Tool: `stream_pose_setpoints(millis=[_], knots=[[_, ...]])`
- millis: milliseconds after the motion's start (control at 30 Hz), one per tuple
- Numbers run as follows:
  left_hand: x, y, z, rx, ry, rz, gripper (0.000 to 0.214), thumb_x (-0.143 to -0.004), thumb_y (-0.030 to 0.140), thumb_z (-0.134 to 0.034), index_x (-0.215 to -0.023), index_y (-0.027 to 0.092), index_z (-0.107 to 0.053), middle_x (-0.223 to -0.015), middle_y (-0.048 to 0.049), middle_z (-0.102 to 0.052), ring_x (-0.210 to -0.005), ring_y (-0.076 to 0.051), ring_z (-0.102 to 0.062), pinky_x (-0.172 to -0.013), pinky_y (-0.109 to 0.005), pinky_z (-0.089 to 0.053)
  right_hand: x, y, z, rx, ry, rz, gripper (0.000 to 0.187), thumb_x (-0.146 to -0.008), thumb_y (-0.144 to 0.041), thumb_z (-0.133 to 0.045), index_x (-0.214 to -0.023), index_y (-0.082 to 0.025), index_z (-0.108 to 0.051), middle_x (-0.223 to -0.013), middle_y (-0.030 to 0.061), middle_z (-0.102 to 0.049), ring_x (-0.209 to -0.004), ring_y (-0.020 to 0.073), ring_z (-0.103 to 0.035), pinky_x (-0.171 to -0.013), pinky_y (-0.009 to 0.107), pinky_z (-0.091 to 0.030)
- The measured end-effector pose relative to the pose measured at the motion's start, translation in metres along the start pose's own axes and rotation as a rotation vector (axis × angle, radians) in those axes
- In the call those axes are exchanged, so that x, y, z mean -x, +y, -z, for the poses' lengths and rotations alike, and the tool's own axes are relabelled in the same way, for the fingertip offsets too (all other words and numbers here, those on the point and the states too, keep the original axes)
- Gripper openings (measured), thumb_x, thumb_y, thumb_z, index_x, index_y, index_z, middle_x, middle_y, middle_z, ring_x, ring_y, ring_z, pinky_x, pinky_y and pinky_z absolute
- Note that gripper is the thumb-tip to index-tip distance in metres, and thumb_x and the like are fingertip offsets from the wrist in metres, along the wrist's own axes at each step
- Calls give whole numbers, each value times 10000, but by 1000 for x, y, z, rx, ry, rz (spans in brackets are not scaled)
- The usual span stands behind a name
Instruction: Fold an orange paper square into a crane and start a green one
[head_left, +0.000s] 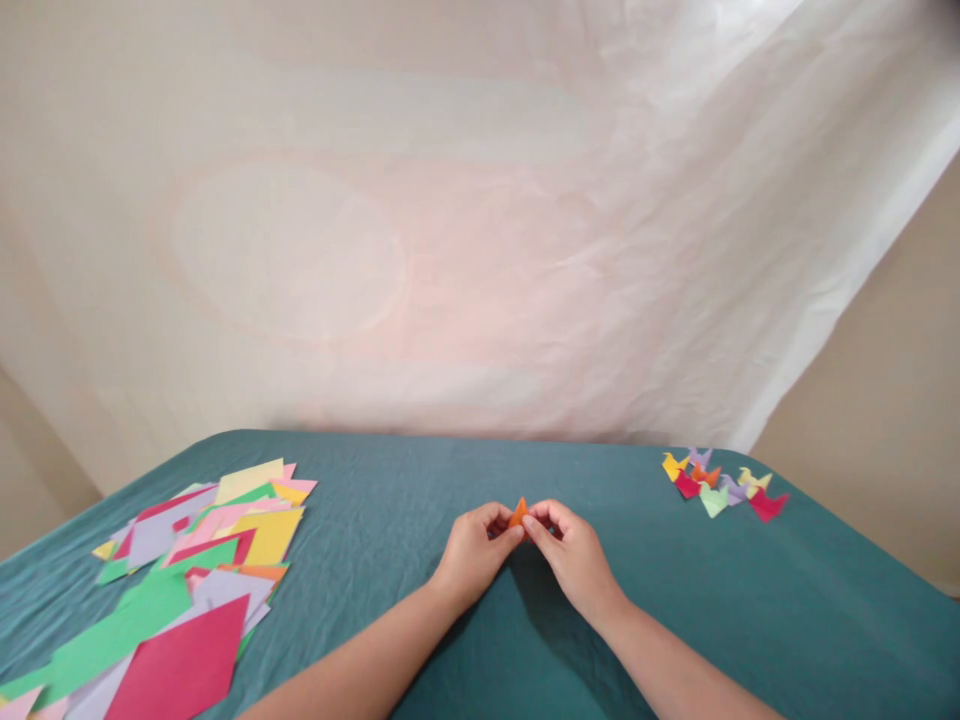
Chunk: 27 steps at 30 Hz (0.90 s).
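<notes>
Each grip, left hand point(476, 552) and right hand point(574, 555), is pinched shut on one small orange folded paper point(519, 514) over the middle of the bench point(390, 480). Loose coloured sheets point(195, 570) lie by the left edge. Small folded pieces point(720, 487) cluster at the far right corner.

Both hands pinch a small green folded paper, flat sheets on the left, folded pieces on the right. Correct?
No: the head view shows the folded paper is orange, not green. The left hand and right hand both pinch it; flat sheets lie on the left, folded pieces on the right.
</notes>
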<state>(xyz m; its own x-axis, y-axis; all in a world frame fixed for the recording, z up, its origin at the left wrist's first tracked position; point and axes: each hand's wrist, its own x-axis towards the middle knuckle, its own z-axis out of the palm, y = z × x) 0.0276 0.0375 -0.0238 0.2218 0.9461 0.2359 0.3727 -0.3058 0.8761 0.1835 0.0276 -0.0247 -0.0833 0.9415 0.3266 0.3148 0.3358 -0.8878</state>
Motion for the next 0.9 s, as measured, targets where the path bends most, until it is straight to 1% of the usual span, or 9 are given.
stream_pose_setpoints(millis=[167, 300, 367, 467, 567, 733, 800, 900], knots=[[1, -1, -2, -17, 6, 23, 169, -784, 295, -532, -707, 169, -613, -632, 13, -621, -585, -123, -551, -553, -210, -388, 1, 2, -2, -39, -32, -7, 174, -850, -334, -536, -837, -186, -627, -800, 23, -660, -738, 182, -600, -648, 249, -438], [3, 1, -4, -29, 5, 11, 145, -766, 278, -544, -690, 168, -601, -621, 21, -605, -588, -119, -537, -557, -208, -382, 0, 0, -2, -32, -4, -5, 162, -822, -330, -578, -803, -179, -632, -781, 23, -649, -730, 181, -592, -644, 250, -434], [3, 2, -5, 18, -30, 26, 166, -787, 301, -526, -735, 167, -609, -650, 11, -626, -613, -127, -564, -579, -214, -404, -1, -1, -1, -38, -5, -14, 168, -827, -328, -573, -778, -177, -629, -746, 16, -639, -703, 175, -585, -636, 250, -430], [3, 3, -4, 126, -127, 50, 223, -821, 338, -490, -803, 162, -626, -720, -16, -666, -665, -145, -608, -632, -233, -440, -2, -1, 2, -77, -23, -36, 181, -837, -333, -557, -774, -177, -623, -702, 7, -630, -660, 166, -577, -620, 248, -424], [3, 3, -3, 143, -173, 39, 232, -829, 335, -480, -800, 160, -630, -723, -24, -671, -656, -147, -609, -629, -236, -441, -3, 0, 4, -98, -24, -50, 213, -846, -358, -541, -771, -178, -626, -693, 7, -632, -638, 161, -562, -588, 244, -406], [4, 5, -4, -31, -103, -6, 204, -811, 271, -484, -666, 167, -583, -607, 15, -604, -565, -115, -533, -546, -208, -366, -4, 1, 2, -124, -3, -66, 229, -848, -381, -541, -783, -177, -620, -688, 4, -620, -604, 150, -535, -550, 235, -381], [5, 6, -4, -93, -78, -28, 196, -797, 246, -489, -635, 168, -569, -584, 27, -577, -548, -105, -497, -527, -201, -335, -4, 2, 2, -128, 3, -65, 213, -841, -371, -552, -782, -176, -613, -676, -1, -607, -588, 145, -523, -542, 232, -374], [6, 8, -5, -125, -58, -41, 165, -770, 219, -508, -622, 170, -560, -574, 38, -557, -545, -98, -471, -526, -197, -317, -3, 2, 2, -105, 19, -53, 212, -843, -359, -548, -750, -176, -602, -644, -10, -580, -577, 140, -505, -534, 228, -359]])
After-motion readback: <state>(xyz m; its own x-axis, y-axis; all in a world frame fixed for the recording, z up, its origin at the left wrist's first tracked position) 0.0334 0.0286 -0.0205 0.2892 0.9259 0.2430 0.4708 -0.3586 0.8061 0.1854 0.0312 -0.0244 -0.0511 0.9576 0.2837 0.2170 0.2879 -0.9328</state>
